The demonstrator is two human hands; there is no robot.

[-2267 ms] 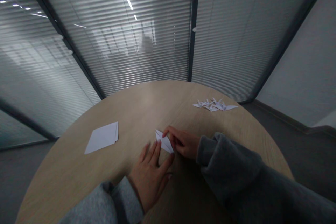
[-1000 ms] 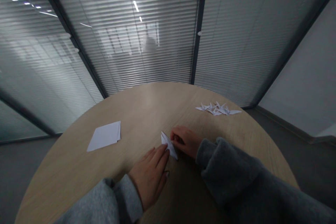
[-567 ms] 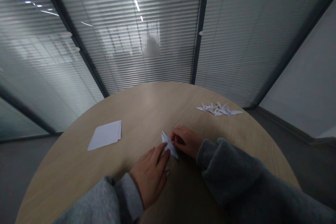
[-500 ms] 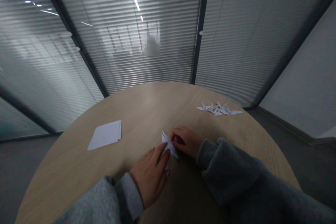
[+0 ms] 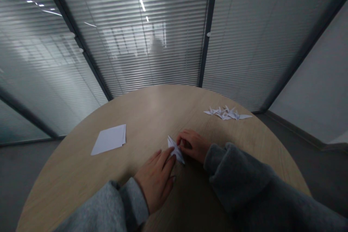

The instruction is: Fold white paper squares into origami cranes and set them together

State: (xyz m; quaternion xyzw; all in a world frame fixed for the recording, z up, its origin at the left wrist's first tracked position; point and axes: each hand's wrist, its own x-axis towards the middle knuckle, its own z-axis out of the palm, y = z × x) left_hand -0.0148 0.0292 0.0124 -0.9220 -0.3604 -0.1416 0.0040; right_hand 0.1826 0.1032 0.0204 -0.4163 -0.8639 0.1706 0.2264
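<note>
A small piece of folded white paper (image 5: pixel 178 154), long and pointed at both ends, lies on the table in front of me. My left hand (image 5: pixel 157 181) comes from the lower left, its fingers stretched out and the tips resting on the paper's left side. On the other side, my right hand (image 5: pixel 193 145) is closed, thumb and forefinger pinched at the paper's right edge. The exact spot under those fingertips is partly hidden.
Several folded paper cranes (image 5: pixel 227 113) lie in a cluster at the far right of the round wooden table (image 5: pixel 163 112). A short stack of white paper sheets (image 5: pixel 110 139) rests at the left. Glass panels with blinds (image 5: pixel 152 69) stand behind the table.
Almost nothing differs. Both hands stay on the folded paper, with at most a slight shift of the fingers.
</note>
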